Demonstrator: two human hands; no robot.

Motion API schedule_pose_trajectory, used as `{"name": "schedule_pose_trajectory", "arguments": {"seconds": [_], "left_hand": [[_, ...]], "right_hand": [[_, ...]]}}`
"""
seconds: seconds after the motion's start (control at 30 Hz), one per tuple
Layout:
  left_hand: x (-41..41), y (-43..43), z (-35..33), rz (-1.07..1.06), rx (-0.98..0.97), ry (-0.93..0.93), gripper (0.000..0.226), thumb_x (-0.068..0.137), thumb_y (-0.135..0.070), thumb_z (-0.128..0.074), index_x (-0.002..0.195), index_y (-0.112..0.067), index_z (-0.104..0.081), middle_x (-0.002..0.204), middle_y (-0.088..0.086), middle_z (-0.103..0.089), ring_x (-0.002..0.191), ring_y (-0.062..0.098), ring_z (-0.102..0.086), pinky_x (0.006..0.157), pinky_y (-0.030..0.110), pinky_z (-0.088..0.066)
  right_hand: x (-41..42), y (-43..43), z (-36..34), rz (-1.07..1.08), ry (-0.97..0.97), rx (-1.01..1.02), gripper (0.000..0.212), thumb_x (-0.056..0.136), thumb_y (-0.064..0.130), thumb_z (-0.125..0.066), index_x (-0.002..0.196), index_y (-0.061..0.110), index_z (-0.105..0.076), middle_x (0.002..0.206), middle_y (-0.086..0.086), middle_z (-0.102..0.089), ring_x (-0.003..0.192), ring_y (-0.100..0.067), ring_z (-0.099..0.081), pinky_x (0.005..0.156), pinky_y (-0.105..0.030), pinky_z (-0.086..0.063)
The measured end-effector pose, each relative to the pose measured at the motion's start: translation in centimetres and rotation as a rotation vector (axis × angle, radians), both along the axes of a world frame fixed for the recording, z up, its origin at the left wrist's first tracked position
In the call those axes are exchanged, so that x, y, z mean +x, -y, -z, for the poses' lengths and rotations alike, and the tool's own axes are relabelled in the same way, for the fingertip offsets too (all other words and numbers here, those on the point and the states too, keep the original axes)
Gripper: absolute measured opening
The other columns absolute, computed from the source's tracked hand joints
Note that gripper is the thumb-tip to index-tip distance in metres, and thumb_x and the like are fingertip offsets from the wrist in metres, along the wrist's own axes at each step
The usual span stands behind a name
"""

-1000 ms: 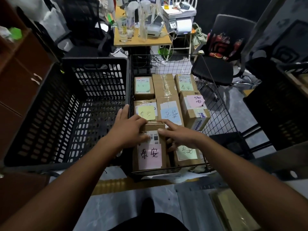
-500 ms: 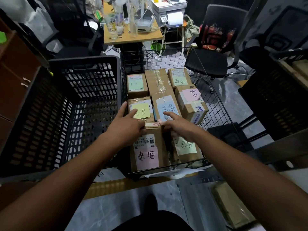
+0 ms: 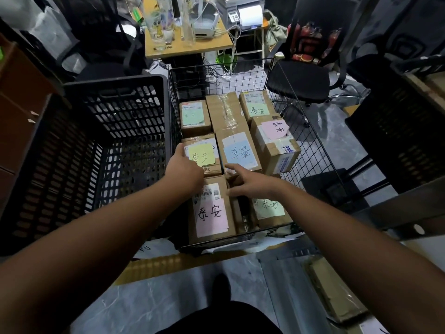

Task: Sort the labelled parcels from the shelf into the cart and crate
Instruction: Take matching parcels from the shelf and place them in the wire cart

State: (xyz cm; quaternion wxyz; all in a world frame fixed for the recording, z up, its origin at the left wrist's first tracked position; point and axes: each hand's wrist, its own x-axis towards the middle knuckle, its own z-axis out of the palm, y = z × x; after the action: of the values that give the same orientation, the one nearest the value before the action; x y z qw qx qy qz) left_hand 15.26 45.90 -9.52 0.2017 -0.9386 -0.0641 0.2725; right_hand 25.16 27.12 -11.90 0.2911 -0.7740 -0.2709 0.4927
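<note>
A wire cart in front of me holds several brown parcels with coloured handwritten labels. Nearest lies a pink-labelled parcel. My left hand rests at its far end, overlapping the yellow-labelled parcel, thumb pointing away from me. My right hand lies beside it with the index finger straight toward the blue-labelled parcel and the thumb against the pink-labelled parcel's right edge. A green-labelled parcel shows under my right wrist. The black plastic crate to the left holds nothing.
Behind the cart stand a wooden table with glasses, a printer and a black office chair. A dark crate is at the right, a brown cabinet at the left. A flat parcel lies at lower right.
Both hands have slid away from me along the pink-labelled parcel to its far end. More of its label and barcode shows now.
</note>
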Motion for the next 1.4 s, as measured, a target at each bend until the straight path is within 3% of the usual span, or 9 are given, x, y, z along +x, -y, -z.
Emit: {"name": "schedule_pose_trajectory", "arguments": {"seconds": [0.13, 0.27, 0.43, 0.57, 0.8, 1.0, 1.17, 1.33, 1.4], "left_hand": [[0.5, -0.1, -0.8, -0.020, -0.073, 0.134, 0.031, 0.095, -0.051, -0.057, 0.110, -0.026, -0.066, 0.097, -0.001, -0.069, 0.107, 0.027, -0.062, 0.125, 0.058, -0.004], [-0.6, -0.9, -2.2, 0.062, -0.185, 0.184, 0.058, 0.093, -0.065, -0.057, 0.136, -0.027, -0.058, 0.132, 0.001, -0.066, 0.137, 0.026, -0.047, 0.127, 0.051, -0.001], [-2.9, -2.2, -3.3, 0.082, -0.342, 0.227, 0.063, 0.097, -0.067, -0.049, 0.148, -0.032, -0.050, 0.149, -0.005, -0.055, 0.149, 0.020, -0.032, 0.127, 0.045, 0.002], [-4.5, -2.6, -4.1, 0.080, -0.461, 0.233, 0.069, 0.095, -0.070, -0.047, 0.153, -0.033, -0.044, 0.157, -0.008, -0.046, 0.155, 0.017, -0.020, 0.127, 0.043, 0.006], [-8.1, -3.3, -4.5, 0.098, -0.669, 0.350, 0.083, 0.086, -0.083, -0.037, 0.155, -0.038, -0.037, 0.164, -0.012, -0.035, 0.158, 0.015, -0.009, 0.128, 0.040, 0.006], [-11.4, -1.1, -5.6, 0.170, -0.779, 0.398, 0.089, 0.085, -0.087, -0.030, 0.161, -0.041, -0.023, 0.170, -0.018, -0.013, 0.158, 0.013, 0.008, 0.126, 0.042, 0.015], [-14.4, 1.2, -6.4, 0.298, -0.860, 0.398, 0.093, 0.082, -0.092, -0.018, 0.161, -0.043, -0.018, 0.171, -0.020, -0.003, 0.158, 0.012, 0.013, 0.125, 0.047, 0.017], [-18.7, 3.9, -5.5, 0.390, -0.952, 0.400, 0.088, 0.087, -0.084, -0.013, 0.163, -0.040, -0.017, 0.170, -0.020, -0.003, 0.158, 0.015, 0.009, 0.124, 0.043, 0.017], [-20.5, 5.6, -5.0, 0.413, -1.000, 0.361, 0.091, 0.084, -0.088, -0.011, 0.162, -0.042, -0.016, 0.171, -0.018, -0.002, 0.158, 0.017, 0.010, 0.126, 0.049, 0.012]], "right_hand": [[-0.8, 0.0, -0.2, -0.282, 0.144, -0.064, 0.102, 0.093, 0.035, -0.075, 0.160, 0.050, 0.000, 0.171, 0.001, -0.019, 0.153, -0.027, -0.028, 0.119, -0.040, -0.033], [-1.6, -0.7, 0.1, -0.455, 0.260, -0.198, 0.113, 0.088, 0.044, -0.078, 0.157, 0.053, 0.010, 0.163, -0.008, -0.030, 0.144, -0.033, -0.039, 0.113, -0.047, -0.040], [-2.1, -1.5, -0.1, -0.532, 0.405, -0.287, 0.117, 0.082, 0.061, -0.077, 0.148, 0.064, 0.019, 0.168, -0.014, -0.019, 0.146, -0.041, -0.036, 0.112, -0.055, -0.041], [-1.8, -0.9, -1.1, -0.523, 0.403, -0.326, 0.114, 0.082, 0.064, -0.075, 0.153, 0.060, 0.015, 0.164, -0.012, -0.027, 0.144, -0.038, -0.039, 0.110, -0.050, -0.042], [-4.6, 3.3, -5.8, -0.136, 0.584, -0.148, 0.091, 0.091, 0.059, -0.067, 0.163, 0.040, -0.013, 0.166, 0.001, -0.029, 0.150, -0.025, -0.029, 0.120, -0.051, -0.033], [-13.0, 8.1, -8.2, 0.294, 0.717, -0.009, 0.075, 0.094, 0.066, -0.054, 0.159, 0.046, -0.023, 0.166, 0.006, -0.031, 0.154, -0.018, -0.023, 0.125, -0.045, -0.021], [-22.6, 8.6, -9.8, 0.623, 0.731, -0.047, 0.060, 0.093, 0.071, -0.042, 0.148, 0.061, -0.020, 0.168, 0.007, -0.025, 0.157, -0.018, -0.012, 0.128, -0.046, -0.012], [-31.2, 10.5, -8.8, 0.837, 0.849, -0.098, 0.068, 0.097, 0.073, -0.036, 0.157, 0.042, -0.031, 0.166, 0.001, -0.033, 0.155, -0.021, -0.024, 0.125, -0.052, -0.020], [-35.0, 11.7, -8.5, 0.903, 0.858, -0.140, 0.068, 0.094, 0.074, -0.034, 0.156, 0.046, -0.030, 0.166, 0.001, -0.032, 0.154, -0.022, -0.024, 0.125, -0.051, -0.021]]}}
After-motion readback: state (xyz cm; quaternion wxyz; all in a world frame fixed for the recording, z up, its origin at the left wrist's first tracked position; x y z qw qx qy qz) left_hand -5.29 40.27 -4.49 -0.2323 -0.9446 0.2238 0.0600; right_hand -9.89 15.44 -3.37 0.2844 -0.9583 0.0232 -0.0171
